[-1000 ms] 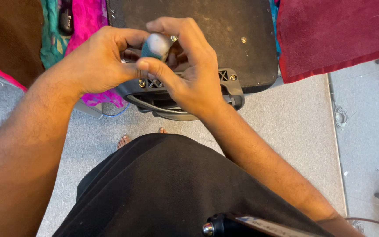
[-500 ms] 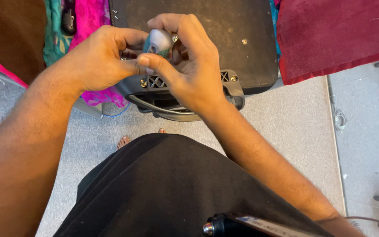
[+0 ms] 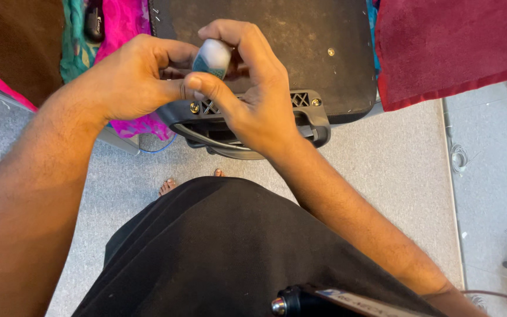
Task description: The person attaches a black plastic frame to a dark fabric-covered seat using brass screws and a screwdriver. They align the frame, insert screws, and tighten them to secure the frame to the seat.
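Both hands are closed around the same small thing: a rounded object with a pale, frosted cap and a teal body (image 3: 211, 57), held up in front of me over the black chair seat. My left hand (image 3: 130, 79) wraps it from nine o'clock, thumb laid across the front, and my right hand (image 3: 253, 88) curls over it from three o'clock, forefinger arched over the cap and thumb tip pressed to the body. Over the last second the object has turned between my fingers: first the pale dome faced me almost squarely, then more of the teal side came round, and now it leans with the cap toward one o'clock. My hands have hardly moved from their spot, so the change is a rotation in the grip, and I judge I am twisting or working the cap; whether it has loosened I cannot tell. Just beyond the hands, from ten to two o'clock, is the worn black seat (image 3: 300, 53), its plastic rim and lever (image 3: 300, 111) right under my right wrist. At eleven o'clock lies bright pink cloth (image 3: 125, 23) with teal cloth (image 3: 74, 41) beside it, and at two o'clock a dark red cloth (image 3: 453, 47) hangs over an edge. At six o'clock is my black skirt (image 3: 224, 252), toes showing on grey carpet (image 3: 382, 164), the only open room, toward four and eight o'clock.
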